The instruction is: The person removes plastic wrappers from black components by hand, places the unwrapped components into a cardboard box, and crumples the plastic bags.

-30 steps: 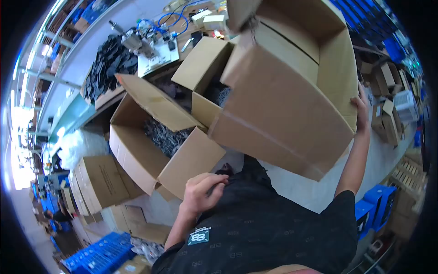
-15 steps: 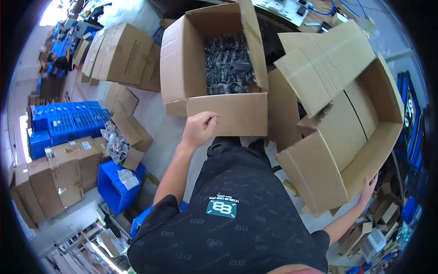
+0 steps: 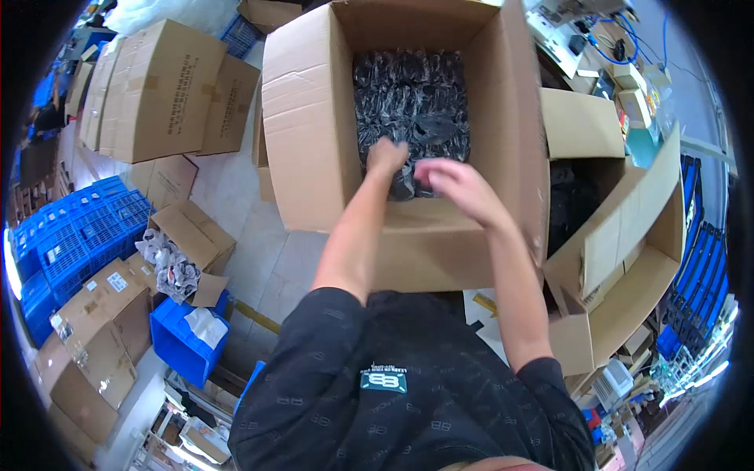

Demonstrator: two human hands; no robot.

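Note:
A large open cardboard box (image 3: 298,118) stands right in front of me, with rows of black items in clear plastic (image 3: 408,94) inside. My left hand (image 3: 387,157) is down in the box at the near left of the rows, its fingers pointing into the wrapped items; what they hold, if anything, is hidden. Just to its right, my right hand (image 3: 452,182) hovers over the near edge of the rows, blurred by motion, its fingers bent toward the left hand.
An empty open cardboard box (image 3: 636,314) leans at the right. Closed cartons (image 3: 161,90) stand at the left, above blue crates (image 3: 78,228) and a blue bin (image 3: 188,337). A workbench with a machine (image 3: 561,47) is at the top right.
My right hand has let go of the empty box on the right and moved over the box with the wrapped items. My left hand has reached down into that box, which now lies more centrally in view.

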